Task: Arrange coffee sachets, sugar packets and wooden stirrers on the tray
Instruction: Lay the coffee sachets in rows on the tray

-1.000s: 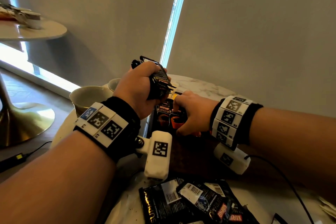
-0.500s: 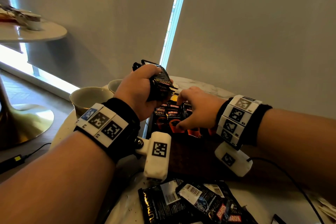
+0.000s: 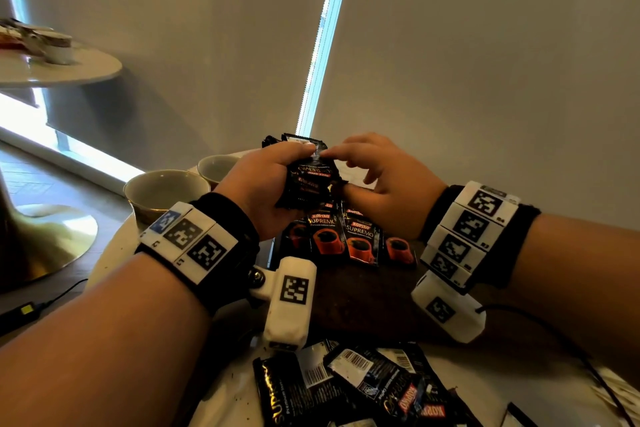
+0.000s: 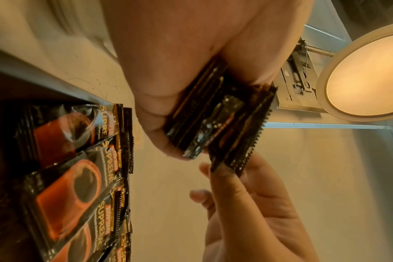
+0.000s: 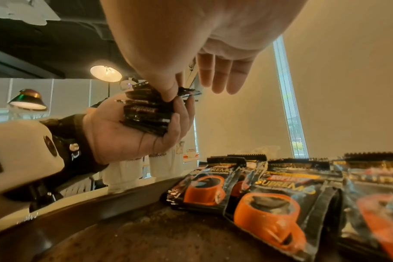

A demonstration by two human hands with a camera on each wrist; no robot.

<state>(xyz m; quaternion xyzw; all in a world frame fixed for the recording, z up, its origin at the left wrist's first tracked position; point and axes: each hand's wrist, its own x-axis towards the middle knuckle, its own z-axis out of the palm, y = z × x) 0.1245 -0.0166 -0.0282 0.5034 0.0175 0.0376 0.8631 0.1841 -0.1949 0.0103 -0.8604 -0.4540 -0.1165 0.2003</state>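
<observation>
2 hands point(image 3: 263, 184) point(image 3: 384, 180): left grips sachet stack point(image 3: 306, 180), right fingers point(image 5: 171, 92) pinch 1.

A bunched stack of black Kopiko Supremo coffee sachets point(image 3: 306, 180) stands on end in the left grip, below which four more sachets point(image 3: 349, 239) lie face up in an overlapping row on the dark brown tray point(image 3: 367, 291), their orange cups showing.
</observation>
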